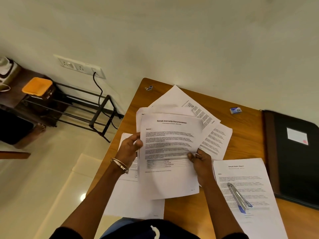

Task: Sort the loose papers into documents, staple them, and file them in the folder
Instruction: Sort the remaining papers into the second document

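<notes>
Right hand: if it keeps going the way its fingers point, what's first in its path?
The right hand points up-left into the held Internship sheet it already pinches. Beyond that, probably the loose papers fanned on the table, though depth is unclear.

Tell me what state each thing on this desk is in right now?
White sheets headed Sample Internship Documentation: held up in both hands.
Left hand: grips their left edge.
Right hand: pinches their right edge.
Black folder: closed, flat.
Silver and blue stapler: lying on the Sample Health Report page.
Loose white papers: fanned, unsorted.
</notes>
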A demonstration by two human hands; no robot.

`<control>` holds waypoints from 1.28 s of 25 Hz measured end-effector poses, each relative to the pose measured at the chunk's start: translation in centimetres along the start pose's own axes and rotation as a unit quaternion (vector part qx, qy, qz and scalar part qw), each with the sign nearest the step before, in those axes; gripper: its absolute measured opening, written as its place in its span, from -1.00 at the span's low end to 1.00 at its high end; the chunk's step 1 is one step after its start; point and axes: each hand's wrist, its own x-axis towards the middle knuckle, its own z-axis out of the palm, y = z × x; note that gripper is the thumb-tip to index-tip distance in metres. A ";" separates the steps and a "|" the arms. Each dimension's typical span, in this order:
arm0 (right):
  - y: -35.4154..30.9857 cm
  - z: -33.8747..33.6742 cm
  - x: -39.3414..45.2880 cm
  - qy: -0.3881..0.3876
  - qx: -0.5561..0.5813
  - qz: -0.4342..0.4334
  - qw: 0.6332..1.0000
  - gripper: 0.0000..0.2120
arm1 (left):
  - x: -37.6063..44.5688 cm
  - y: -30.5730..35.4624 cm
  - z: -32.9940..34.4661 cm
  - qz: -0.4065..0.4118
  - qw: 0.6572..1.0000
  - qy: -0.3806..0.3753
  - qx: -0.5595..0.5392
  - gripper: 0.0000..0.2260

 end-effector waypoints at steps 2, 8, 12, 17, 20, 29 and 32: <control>0.3 0.2 0.0 -0.025 -0.026 0.001 0.999 -0.71 | -0.4 0.1 0.4 0.038 0.996 0.012 0.075 -0.59; -3.2 -0.9 0.4 -0.033 -0.079 0.006 0.996 -0.86 | -0.4 1.1 2.0 0.055 0.986 0.121 0.104 -0.85; -8.9 -1.0 0.9 0.083 -0.028 -0.128 0.988 -0.80 | -0.9 1.9 2.1 0.076 0.987 0.109 0.085 -0.83; -11.4 0.7 0.6 0.107 0.038 -0.163 0.980 -0.90 | -1.3 2.2 2.2 0.073 0.987 0.106 0.100 -0.80; -11.8 1.7 -0.4 0.107 0.112 -0.131 0.979 -0.92 | -1.4 2.3 2.0 0.069 0.984 0.127 0.101 -0.78; -12.4 2.1 -1.6 0.120 0.196 -0.038 0.972 -0.86 | -1.2 1.7 2.3 0.054 0.976 0.134 0.164 -0.68; -12.2 1.6 -1.9 0.088 0.211 -0.035 0.973 -0.92 | -1.5 1.8 2.5 0.060 0.977 0.139 0.153 -0.71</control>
